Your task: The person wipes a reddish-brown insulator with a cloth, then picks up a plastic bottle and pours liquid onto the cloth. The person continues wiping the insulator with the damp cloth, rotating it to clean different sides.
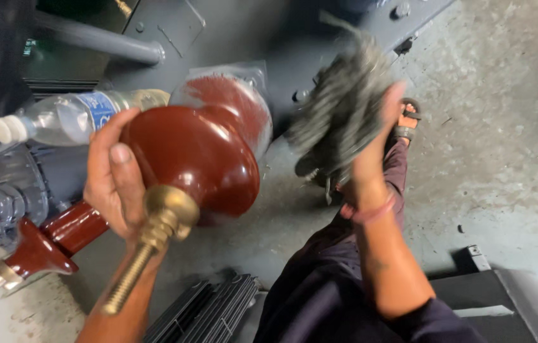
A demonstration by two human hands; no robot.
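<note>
My left hand (113, 174) grips a glossy dark red ceramic insulator (202, 149) by its neck, thumb across the front. A brass threaded stud (145, 251) sticks out of the insulator toward me. The insulator's far skirt is partly wrapped in clear plastic dusted red. My right hand (377, 136) is raised beside the insulator and holds a bundle of grey rag or waste threads (342, 105), which is blurred by motion. The bundle is apart from the insulator.
A clear plastic water bottle (69, 117) lies behind my left hand. A second red insulator with a brass tip (40, 248) lies at lower left, by grey machinery (8, 190). Dark ribbed panels (208, 311) lie below. My trouser leg and sandalled foot (408, 117) rest on the concrete floor.
</note>
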